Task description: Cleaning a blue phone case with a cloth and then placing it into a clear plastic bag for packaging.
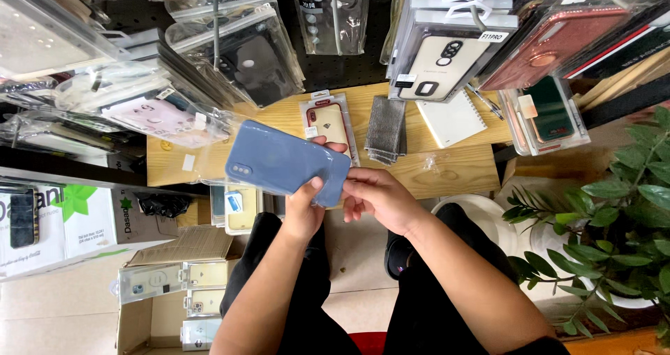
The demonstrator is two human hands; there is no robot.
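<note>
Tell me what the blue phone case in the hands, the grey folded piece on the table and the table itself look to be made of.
Blue phone case: probably soft silicone or matte plastic inside a clear glossy sleeve, going by the glare. Grey folded piece: looks like cloth, with a fuzzy, dull surface. Table: light wood or wood laminate, with visible grain.
</note>
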